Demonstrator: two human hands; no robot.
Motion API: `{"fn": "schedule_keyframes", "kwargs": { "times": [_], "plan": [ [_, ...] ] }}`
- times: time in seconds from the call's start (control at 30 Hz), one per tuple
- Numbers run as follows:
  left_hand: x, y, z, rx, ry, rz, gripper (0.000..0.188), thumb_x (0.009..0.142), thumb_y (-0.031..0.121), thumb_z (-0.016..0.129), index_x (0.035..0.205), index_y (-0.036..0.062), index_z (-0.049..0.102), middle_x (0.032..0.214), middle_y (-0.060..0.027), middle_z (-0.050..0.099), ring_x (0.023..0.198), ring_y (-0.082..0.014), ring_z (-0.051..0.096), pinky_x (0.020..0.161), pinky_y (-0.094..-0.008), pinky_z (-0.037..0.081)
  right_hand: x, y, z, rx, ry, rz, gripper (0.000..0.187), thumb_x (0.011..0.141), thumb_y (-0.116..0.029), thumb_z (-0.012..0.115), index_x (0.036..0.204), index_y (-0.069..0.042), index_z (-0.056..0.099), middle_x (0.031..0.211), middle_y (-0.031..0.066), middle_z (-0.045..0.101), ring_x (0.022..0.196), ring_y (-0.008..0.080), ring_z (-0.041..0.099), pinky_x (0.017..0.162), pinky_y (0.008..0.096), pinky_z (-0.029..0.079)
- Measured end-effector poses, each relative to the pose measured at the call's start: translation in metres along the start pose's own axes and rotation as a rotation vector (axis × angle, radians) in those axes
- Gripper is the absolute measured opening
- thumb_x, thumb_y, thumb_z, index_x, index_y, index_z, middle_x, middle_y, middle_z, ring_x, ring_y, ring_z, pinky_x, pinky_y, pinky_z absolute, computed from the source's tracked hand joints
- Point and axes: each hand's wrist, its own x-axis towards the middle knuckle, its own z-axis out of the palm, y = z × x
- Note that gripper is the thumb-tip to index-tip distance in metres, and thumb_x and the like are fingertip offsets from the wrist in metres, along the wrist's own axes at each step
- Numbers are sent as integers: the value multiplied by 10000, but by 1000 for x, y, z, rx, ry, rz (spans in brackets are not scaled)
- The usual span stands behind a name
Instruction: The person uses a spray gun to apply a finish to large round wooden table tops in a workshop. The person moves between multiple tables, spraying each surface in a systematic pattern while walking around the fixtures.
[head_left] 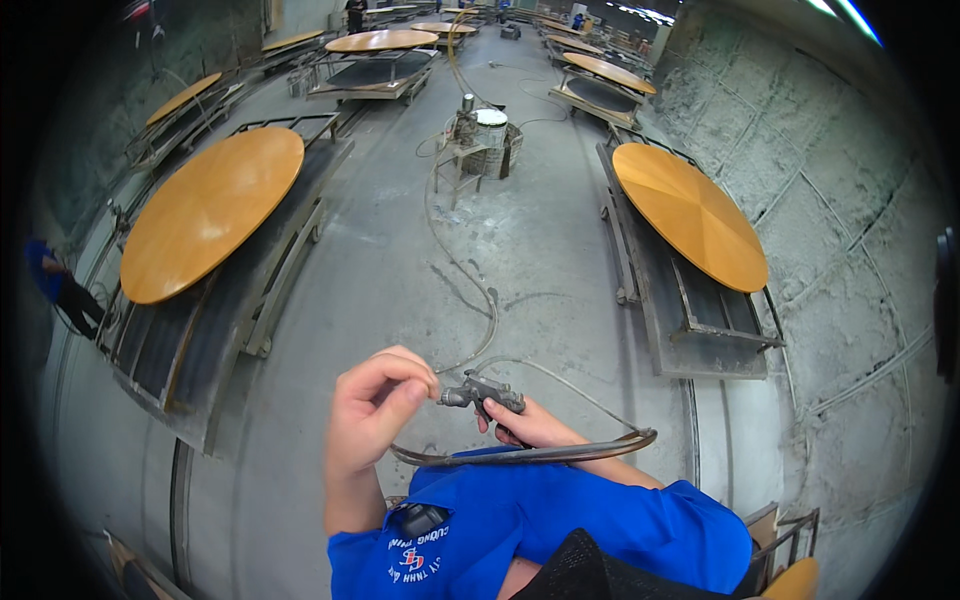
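Note:
My right hand [525, 422] is wrapped round the handle of a dark metal spray gun [482, 392], held in front of my body with its nozzle toward the left. At the nozzle end, my left hand [385, 405] is closed in a pinch, thumb against curled fingers. Its fingertips are at or against the nozzle tip; whatever they hold is hidden. A looped hose [540, 455] hangs across my front below the gun, lying over my right forearm. A thinner hose [492, 320] runs over the floor between the gun area and a paint bucket [490, 120] ahead.
Round wooden tabletops lie on wheeled frames, one at left [215, 215] and one at right [690, 215], with several more behind. Beside the bucket is a small metal stand [458, 165]. Another person [65, 285] stands at far left. A coated wall [800, 160] borders the right.

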Motion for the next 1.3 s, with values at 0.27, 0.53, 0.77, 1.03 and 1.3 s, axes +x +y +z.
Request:
{"fn": "schedule_keyframes", "kwargs": {
  "times": [0.27,0.53,0.77,1.03,1.3],
  "plan": [
    [-65,-144,-28,97,478,-532,283,1022,256,563,1072,10,695,997,-70,714,891,-129,650,760,-281,498,-12,-3,7,-11,28,64,485,1009,-563,485,892,-108,604,719,-47,522,581,50,444,492,240,356],
    [-85,-158,-23,-20,503,-650,283,1023,257,538,1095,31,693,1009,-59,707,953,-131,635,769,-278,492,-8,4,12,-13,11,24,473,1025,-536,465,920,-97,608,730,-37,550,548,58,453,482,249,375],
    [-94,-153,-9,-111,494,-708,283,1030,250,523,1071,23,688,883,-35,666,757,-111,622,654,-253,497,-12,8,5,-94,-86,9,488,1035,-523,449,989,-69,620,781,-23,598,558,50,473,494,224,380],
    [-106,-118,-28,-155,679,-529,265,1026,235,533,1021,11,676,799,-28,642,710,-111,604,623,-251,487,-26,0,-23,103,-244,-110,526,1018,-542,482,995,-37,625,810,21,626,558,48,476,492,223,383],
    [-104,-55,-33,-214,638,-259,272,1028,211,507,983,-4,666,798,-53,645,726,-125,592,649,-271,472,-67,-56,-78,239,-657,-834,814,879,-703,579,822,103,677,612,181,627,429,207,554,366,311,378]
  ]
}}
